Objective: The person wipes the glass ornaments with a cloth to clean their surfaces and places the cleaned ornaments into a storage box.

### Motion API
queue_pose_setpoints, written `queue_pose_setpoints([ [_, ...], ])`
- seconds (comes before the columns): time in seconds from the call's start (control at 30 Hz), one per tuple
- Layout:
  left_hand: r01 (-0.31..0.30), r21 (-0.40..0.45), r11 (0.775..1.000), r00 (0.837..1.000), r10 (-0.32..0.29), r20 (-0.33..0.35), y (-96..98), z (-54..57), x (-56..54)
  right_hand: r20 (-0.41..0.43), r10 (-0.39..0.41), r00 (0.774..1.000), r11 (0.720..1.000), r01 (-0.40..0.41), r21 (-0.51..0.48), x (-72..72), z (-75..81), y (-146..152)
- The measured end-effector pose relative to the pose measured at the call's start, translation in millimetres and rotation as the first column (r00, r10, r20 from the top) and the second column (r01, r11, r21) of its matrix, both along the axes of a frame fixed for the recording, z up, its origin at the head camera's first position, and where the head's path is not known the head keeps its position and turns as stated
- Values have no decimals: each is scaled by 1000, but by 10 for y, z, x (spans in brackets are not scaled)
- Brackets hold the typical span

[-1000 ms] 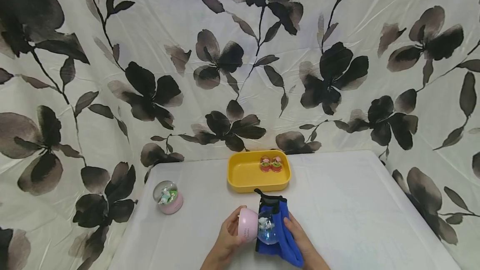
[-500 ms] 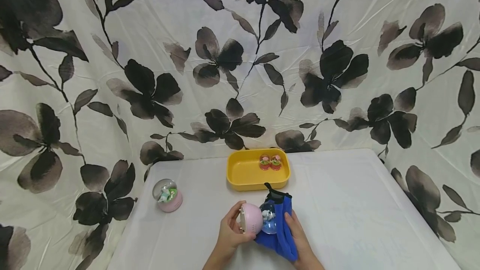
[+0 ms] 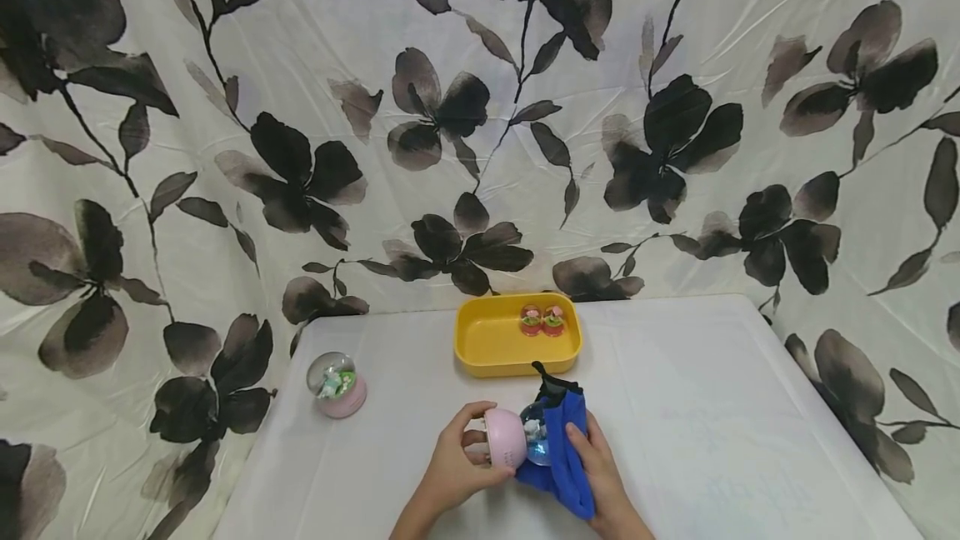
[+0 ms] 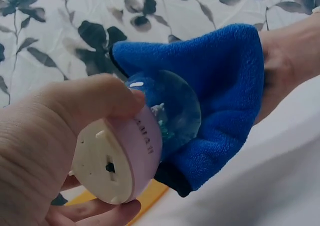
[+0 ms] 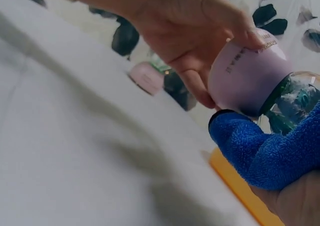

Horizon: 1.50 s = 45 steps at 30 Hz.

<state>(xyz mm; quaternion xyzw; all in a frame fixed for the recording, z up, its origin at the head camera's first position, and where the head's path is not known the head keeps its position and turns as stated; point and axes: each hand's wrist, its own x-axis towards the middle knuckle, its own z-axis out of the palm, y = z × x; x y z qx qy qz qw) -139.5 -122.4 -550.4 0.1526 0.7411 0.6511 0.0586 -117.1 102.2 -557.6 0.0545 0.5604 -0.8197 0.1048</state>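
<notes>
A snow globe with a pink base is tilted on its side above the table, its glass dome pointing right. My left hand grips the base, thumb and fingers round its edge; the cream underside shows in the left wrist view. My right hand holds a blue cloth with black edging, cupped against the dome. Small figures show through the glass. In the right wrist view the cloth wraps the lower side of the dome, partly hiding it.
A yellow tray stands at the back of the white table, with two small red-based globes inside. Another snow globe with a pink base sits at the left. A floral curtain hangs behind.
Over the last second the cloth and globe have risen slightly in view, the base turning in the left hand. The right hand has shifted the cloth across the dome. The tray's contents stay put.
</notes>
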Motion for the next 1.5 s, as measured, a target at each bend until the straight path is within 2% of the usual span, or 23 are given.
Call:
queue_pose_setpoints([
  [0.2,-28,0,1000,1000,28,-9,55,15,5,-28,-23,999,1000,23,12,-3,10,20],
  [0.43,-67,80,994,997,64,48,95,-5,36,-53,-62,997,997,64,40,11,6,3],
  [0.53,-101,111,989,994,97,48,129,-27,35,-59,-94,994,994,97,48,8,14,-26],
  [0.63,-160,127,979,987,155,49,190,-57,52,-58,-156,986,983,161,85,7,32,-88],
  [0.73,-232,114,966,972,227,55,275,-80,90,-94,-223,970,958,236,164,6,40,-154],
  [0.83,-288,86,954,957,282,67,338,-77,133,-162,-259,952,920,294,260,8,34,-193],
  [0.93,-293,40,955,956,291,40,339,-46,155,-234,-254,938,879,325,350,16,25,-193],
  [1.03,-250,-43,967,968,250,-24,278,7,137,-305,-211,929,844,331,422,-2,30,-151],
  [1.13,-190,-103,976,981,184,-68,184,64,98,-343,-117,932,836,279,472,-40,69,-75],
  [1.2,-150,-97,984,987,144,-70,121,88,83,-331,-38,943,855,202,477,-71,105,-5],
  [1.33,-70,-31,997,997,70,-28,53,85,72,-242,144,959,906,-30,423,-145,180,170],
  [1.43,-21,63,998,999,19,40,44,41,78,-200,267,943,926,-194,324,-205,182,282],
  [1.5,2,139,990,995,-16,99,26,-9,103,-178,344,922,926,-302,227,-221,136,328],
])
